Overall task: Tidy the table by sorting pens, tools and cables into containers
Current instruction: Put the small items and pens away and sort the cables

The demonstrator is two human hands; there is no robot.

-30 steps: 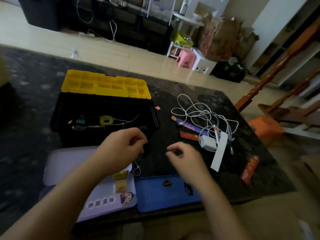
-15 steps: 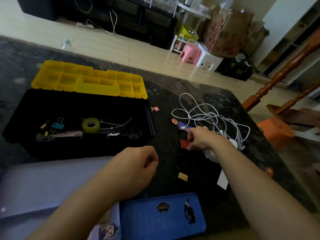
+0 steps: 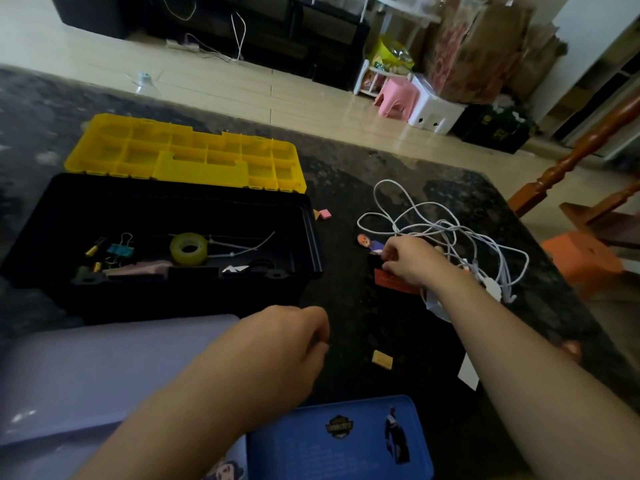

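Observation:
My right hand (image 3: 410, 261) reaches out over the dark table (image 3: 349, 317), its fingertips curled down on a pen with an orange cartoon head (image 3: 366, 241). A red card (image 3: 389, 281) lies partly under that hand. A tangled white cable with its charger (image 3: 450, 233) lies just right of the hand. My left hand (image 3: 287, 341) hovers in a loose fist near the front of the open black toolbox (image 3: 304, 216); nothing shows in it. The toolbox holds a tape roll (image 3: 188, 249), a binder clip (image 3: 121, 250) and small tools.
A yellow organiser tray (image 3: 187, 157) sits behind the toolbox. A lilac case (image 3: 104, 368) and a blue tin (image 3: 339, 441) lie at the near edge. Small erasers (image 3: 382, 359) (image 3: 325, 213) lie loose on the table. A wooden chair stands at right.
My right hand moved forward from the near edge to the pen and red card, and has settled its fingers on the pen. The left hand stayed curled and shifted slightly right.

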